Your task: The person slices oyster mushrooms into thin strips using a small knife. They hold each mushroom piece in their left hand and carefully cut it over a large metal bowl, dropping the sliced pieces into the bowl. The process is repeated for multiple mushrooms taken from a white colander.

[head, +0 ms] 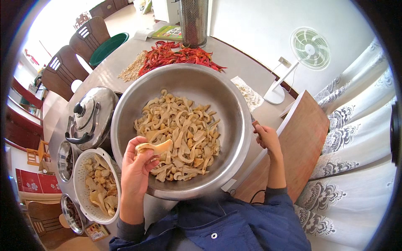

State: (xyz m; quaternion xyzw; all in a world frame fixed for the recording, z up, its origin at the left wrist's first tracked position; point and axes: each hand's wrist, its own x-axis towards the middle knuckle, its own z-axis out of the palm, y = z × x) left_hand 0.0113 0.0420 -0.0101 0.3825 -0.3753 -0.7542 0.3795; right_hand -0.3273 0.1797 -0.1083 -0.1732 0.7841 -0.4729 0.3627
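Note:
Between thumb and fingers, my left hand (141, 160) holds a pale oyster mushroom piece (161, 146) over the near left part of a large stainless steel bowl (232, 103). Sliced mushrooms (185, 135) lie heaped in the bowl's middle. At the bowl's right rim, my right hand (267, 136) is closed on the brownish handle of a tool (255, 123), probably a knife; its blade is mostly hidden behind the rim. A white plastic colander (78, 188) with larger mushroom pieces (102, 185) stands left of my left hand.
A lidded steel pot (91, 116) stands left of the bowl, near two small metal bowls (64, 160) of dark pieces. Beyond lie red chilies (179, 58), pale seeds (133, 67) and a wire-mesh cylinder (194, 25). A white fan (309, 48) and wooden board (304, 141) are at right.

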